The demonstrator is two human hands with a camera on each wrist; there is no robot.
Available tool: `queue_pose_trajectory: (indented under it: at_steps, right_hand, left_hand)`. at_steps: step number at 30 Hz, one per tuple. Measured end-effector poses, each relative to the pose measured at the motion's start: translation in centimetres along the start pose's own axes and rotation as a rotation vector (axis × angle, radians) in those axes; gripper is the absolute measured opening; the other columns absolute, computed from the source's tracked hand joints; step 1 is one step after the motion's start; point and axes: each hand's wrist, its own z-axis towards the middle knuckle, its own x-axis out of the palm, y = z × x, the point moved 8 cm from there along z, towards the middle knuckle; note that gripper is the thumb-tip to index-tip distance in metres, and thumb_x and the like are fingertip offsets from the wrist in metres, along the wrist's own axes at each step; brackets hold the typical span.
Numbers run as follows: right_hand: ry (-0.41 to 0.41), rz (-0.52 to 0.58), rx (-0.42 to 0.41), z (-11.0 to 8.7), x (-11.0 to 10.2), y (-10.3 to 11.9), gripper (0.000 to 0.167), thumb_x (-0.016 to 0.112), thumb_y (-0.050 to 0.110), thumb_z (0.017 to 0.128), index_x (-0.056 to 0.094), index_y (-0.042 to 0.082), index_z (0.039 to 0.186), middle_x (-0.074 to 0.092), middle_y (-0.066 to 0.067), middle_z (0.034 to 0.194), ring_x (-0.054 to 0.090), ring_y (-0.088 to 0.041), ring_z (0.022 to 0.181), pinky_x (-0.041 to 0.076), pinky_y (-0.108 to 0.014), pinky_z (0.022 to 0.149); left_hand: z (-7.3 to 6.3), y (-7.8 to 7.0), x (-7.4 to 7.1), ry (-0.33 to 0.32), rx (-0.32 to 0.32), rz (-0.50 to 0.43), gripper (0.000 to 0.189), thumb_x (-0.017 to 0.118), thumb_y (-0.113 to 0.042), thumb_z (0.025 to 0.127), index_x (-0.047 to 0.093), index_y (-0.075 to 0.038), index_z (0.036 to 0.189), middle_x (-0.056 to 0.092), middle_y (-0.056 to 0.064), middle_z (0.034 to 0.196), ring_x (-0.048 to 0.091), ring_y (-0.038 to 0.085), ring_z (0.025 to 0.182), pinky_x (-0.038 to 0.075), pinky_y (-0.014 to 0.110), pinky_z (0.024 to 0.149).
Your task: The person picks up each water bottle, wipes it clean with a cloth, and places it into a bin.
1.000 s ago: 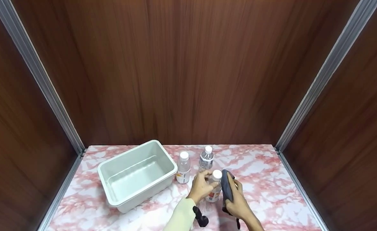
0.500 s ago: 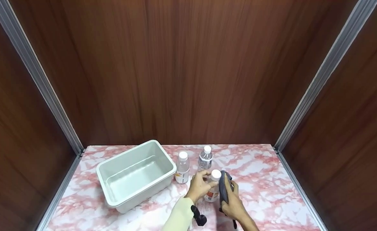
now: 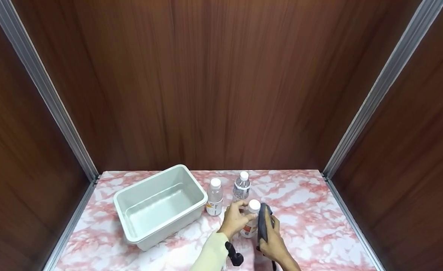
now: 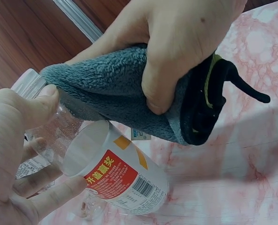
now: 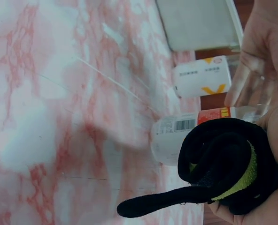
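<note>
My left hand (image 3: 234, 220) grips a clear plastic bottle (image 3: 248, 230) high up, just under its white cap. The bottle stands upright on the table and has a white label with a red patch and a barcode, plain in the left wrist view. My right hand (image 3: 276, 244) holds a folded grey-blue towel (image 4: 111, 89), fuzzy, with black edging and a dangling black loop (image 5: 153, 202). The towel lies along the bottle's right side, its front end up at the shoulder. The thumb (image 4: 49, 91) of my left hand is right at the towel's end.
Two more capped bottles stand close behind: one with a white label (image 3: 214, 197) to the left, one clear (image 3: 242, 186) farther back. A pale grey bin (image 3: 157, 229) sits at the left. Wood-grain panels (image 3: 206, 94) enclose the pink marbled table (image 3: 312, 210).
My right hand has shifted the towel slightly left and down along the bottle's side. My left hand and the bottle stay almost in place.
</note>
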Motion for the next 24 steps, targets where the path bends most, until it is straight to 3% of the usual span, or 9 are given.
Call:
queue_pose_trajectory:
  at_steps: [4,9,19,24]
  right_hand:
    - [0.003,0.022,-0.002,-0.2,0.4,-0.3,0.105,0.055,-0.013,0.069,0.01,0.008,0.161,0.022,-0.04,0.148,0.06,-0.046,0.105,0.055,-0.044,0.076]
    - [0.021,0.02,-0.008,-0.4,0.8,-0.9,0.103,0.056,-0.012,0.068,0.012,0.001,0.16,0.026,-0.039,0.144,0.058,-0.044,0.111,0.054,-0.044,0.082]
    - [0.074,0.019,-0.002,-0.2,1.5,-1.7,0.103,0.058,-0.007,0.067,0.013,-0.003,0.158,0.028,-0.037,0.141,0.058,-0.039,0.109,0.053,-0.041,0.085]
    - [0.098,0.004,0.021,-0.2,1.8,-2.2,0.103,0.059,-0.009,0.067,0.013,-0.004,0.159,0.027,-0.038,0.142,0.058,-0.041,0.111,0.053,-0.039,0.086]
  left_hand:
    - [0.0,0.2,0.0,0.0,-0.015,0.007,0.042,0.087,-0.022,0.077,0.072,-0.008,0.114,0.074,0.009,0.112,0.068,0.023,0.102,0.055,0.035,0.089]
    - [-0.1,0.0,0.0,0.008,-0.006,0.018,0.042,0.086,-0.023,0.078,0.072,-0.008,0.115,0.073,0.01,0.114,0.069,0.032,0.106,0.056,0.042,0.092]
    - [-0.1,-0.8,0.0,0.001,0.047,0.226,0.04,0.082,-0.031,0.081,0.068,-0.014,0.114,0.073,0.008,0.115,0.068,0.024,0.1,0.054,0.039,0.088]
    - [-0.2,-1.1,0.1,0.006,0.069,0.277,0.042,0.081,-0.03,0.082,0.067,-0.016,0.119,0.072,0.005,0.113,0.067,0.022,0.104,0.053,0.038,0.089]
